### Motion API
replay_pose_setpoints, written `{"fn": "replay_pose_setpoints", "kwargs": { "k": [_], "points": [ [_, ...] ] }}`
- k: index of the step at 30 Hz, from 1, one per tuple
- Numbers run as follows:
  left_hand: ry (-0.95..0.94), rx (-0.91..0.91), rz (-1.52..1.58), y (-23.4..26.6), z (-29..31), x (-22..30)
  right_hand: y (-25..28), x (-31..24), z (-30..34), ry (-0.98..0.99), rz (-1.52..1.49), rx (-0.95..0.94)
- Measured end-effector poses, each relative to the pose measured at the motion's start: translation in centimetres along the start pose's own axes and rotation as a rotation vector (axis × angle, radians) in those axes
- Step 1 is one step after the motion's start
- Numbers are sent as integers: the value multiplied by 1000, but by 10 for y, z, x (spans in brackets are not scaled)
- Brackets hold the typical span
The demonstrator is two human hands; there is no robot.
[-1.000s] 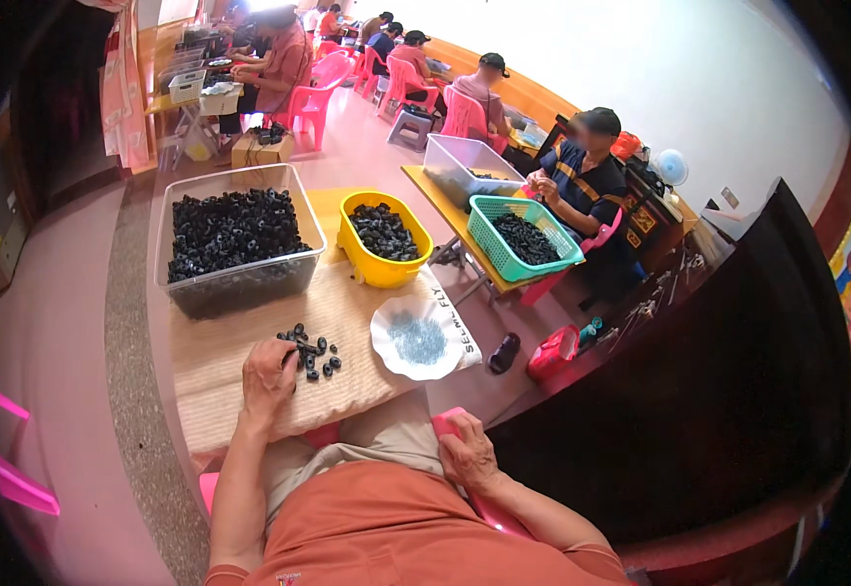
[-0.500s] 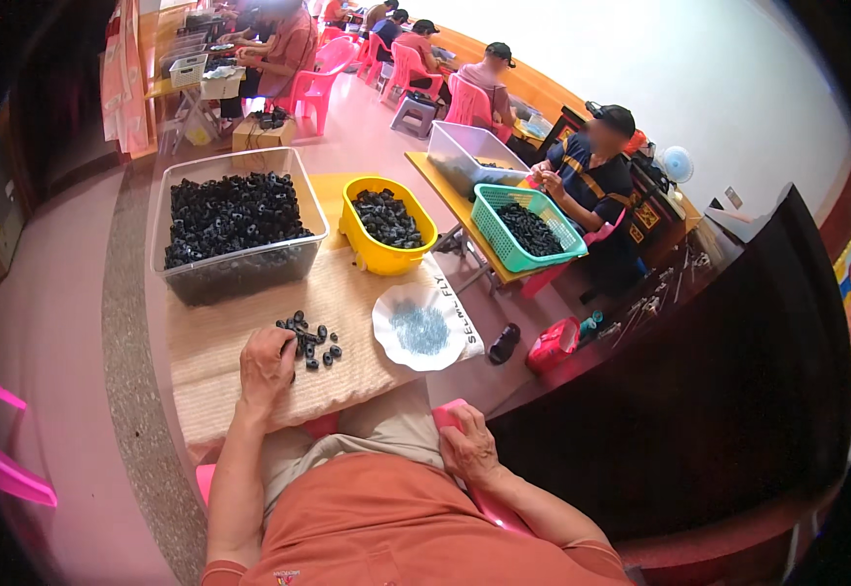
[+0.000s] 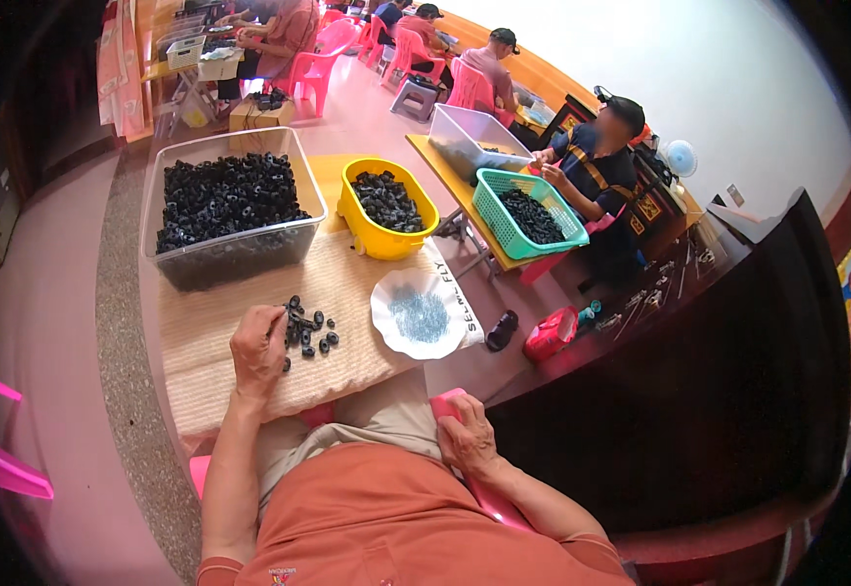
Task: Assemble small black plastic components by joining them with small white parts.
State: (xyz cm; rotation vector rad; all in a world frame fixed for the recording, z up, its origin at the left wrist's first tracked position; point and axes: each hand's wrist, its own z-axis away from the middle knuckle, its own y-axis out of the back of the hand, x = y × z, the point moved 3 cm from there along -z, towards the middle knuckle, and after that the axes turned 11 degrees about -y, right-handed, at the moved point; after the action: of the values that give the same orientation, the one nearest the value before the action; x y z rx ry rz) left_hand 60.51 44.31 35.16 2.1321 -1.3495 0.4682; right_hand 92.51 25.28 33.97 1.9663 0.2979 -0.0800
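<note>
My left hand (image 3: 260,349) is at the left part of the cloth-covered table (image 3: 211,366), its fingers curled in beside a small scatter of black plastic parts (image 3: 308,330). Some of these rounded, hollow pieces touch the fingertips or lie right by them; what is between the fingers is hidden. To the right of the scatter sits a white scalloped dish (image 3: 383,293) with many thin, bluish-silver bits in it. Down by my right thigh, my right hand (image 3: 468,436) is bent over the pink chair armrest (image 3: 448,398).
Behind the scatter stand a clear bin (image 3: 240,252) and a yellow tub (image 3: 379,244), both holding black parts. A neighbouring table bears a green basket (image 3: 509,232) and another clear bin (image 3: 450,137); a person (image 3: 596,161) works there. A dark panel (image 3: 680,391) rises at right.
My left hand has shifted slightly left and up, uncovering more of the scatter's left side. The whole view has tilted a little. My right hand stays on the armrest.
</note>
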Motion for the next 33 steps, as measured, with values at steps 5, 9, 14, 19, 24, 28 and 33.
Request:
{"fn": "replay_pose_setpoints", "kwargs": {
  "k": [5,9,14,19,24,28,33],
  "points": [
    [35,29,49,0,0,-1,-6,0,-7,-29,-35,-11],
    [124,40,132,-3,5,-4,-2,-13,-19,44,-88,96],
    [443,81,542,-14,12,-8,10,-41,-51,196,-330,144],
    [542,56,686,-22,19,-16,18,-67,-102,238,-414,196],
    [632,10,870,-27,18,1,1,-84,-138,194,-557,262],
    [660,-71,918,-30,20,9,-9,-95,-153,113,-636,214],
    [738,-121,1029,-30,23,19,-22,-102,-156,29,-708,124]
  ]
}}
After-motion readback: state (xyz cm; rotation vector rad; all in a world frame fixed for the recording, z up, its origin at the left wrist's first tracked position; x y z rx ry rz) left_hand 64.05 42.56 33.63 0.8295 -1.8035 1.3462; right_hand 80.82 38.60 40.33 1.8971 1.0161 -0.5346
